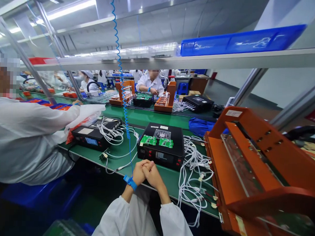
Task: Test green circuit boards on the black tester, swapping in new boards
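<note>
My left hand (141, 169) and my right hand (152, 171) are clasped together, fingers closed over each other, at the bench's front edge. No object shows in either of them. A blue wrist strap (130, 182) circles my left wrist, and a coiled blue cord (125, 113) runs up from it. Just beyond my hands stands a black box-shaped device (171, 159) with a fan grille, a small display and red buttons. Two green circuit boards, one on the left (148, 140) and one on the right (166, 142), lie flat on its top.
Tangled white cables (190, 167) spread between the device and a large orange test fixture (236, 162) on the right. To the left is another black device (91, 139) with a lit display, beside a co-worker in a white coat (30, 137). A shelf holds a blue bin (240, 40) overhead.
</note>
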A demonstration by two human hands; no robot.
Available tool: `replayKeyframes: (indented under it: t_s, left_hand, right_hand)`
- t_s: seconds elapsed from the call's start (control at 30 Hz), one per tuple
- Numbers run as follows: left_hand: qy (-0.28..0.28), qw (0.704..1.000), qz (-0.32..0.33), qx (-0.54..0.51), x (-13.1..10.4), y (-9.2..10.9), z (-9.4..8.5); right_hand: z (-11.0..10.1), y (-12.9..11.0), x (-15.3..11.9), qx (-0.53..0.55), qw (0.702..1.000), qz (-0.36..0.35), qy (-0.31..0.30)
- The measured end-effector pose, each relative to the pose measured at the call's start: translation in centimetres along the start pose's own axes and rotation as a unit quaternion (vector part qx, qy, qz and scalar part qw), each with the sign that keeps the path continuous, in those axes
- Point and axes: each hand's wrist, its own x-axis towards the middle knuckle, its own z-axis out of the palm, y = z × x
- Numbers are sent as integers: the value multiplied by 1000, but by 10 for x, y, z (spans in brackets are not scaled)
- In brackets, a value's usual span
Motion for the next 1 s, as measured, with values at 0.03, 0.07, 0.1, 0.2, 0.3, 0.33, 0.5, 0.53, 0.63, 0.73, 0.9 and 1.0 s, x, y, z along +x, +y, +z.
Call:
replayKeyframes:
  t_s: [0.03, 0.07, 0.1, 0.2, 0.3, 0.33, 0.5, 0.53, 0.63, 0.73, 0.9, 1.0]
  left_hand:
    - [0, 1000, 0, 0, 0, 0, 0]
    - [1, 1000, 0, 0, 0, 1, 0]
    - [1, 1000, 1, -1, 0, 0, 0]
    - [1, 1000, 4, -5, 1, -1, 1]
    - [1, 1000, 4, -5, 0, -3, 0]
    - [1, 1000, 4, -4, 0, -3, 0]
    - [1, 1000, 7, 5, 0, -1, -1]
    - [0, 1000, 6, 5, 0, -1, 0]
    - [0, 1000, 2, 4, 0, 0, 0]
    - [1, 1000, 3, 7, 1, 0, 0]
    - [3, 1000, 7, 7, 1, 2, 0]
    - [-1, 1000, 9, 6, 0, 2, 0]
  right_hand:
    - [0, 0, 0, -1, 1000, 0, 1]
    - [0, -1, 0, -2, 1000, 0, 2]
    - [0, -1, 0, -2, 1000, 1, 3]
    - [-1, -2, 1, -1, 1000, 4, 5]
    - [-1, -3, 1, -3, 1000, 4, 4]
    - [-1, -3, 0, -4, 1000, 2, 2]
    - [0, -1, -1, -4, 1000, 0, 1]
    - [0, -1, -1, -4, 1000, 1, 2]
    - [0, 1, -1, -6, 1000, -1, 6]
    - [0, 1, 0, -5, 1000, -2, 5]
    - [0, -2, -1, 4, 1000, 1, -2]
    - [0, -2, -1, 4, 1000, 3, -3]
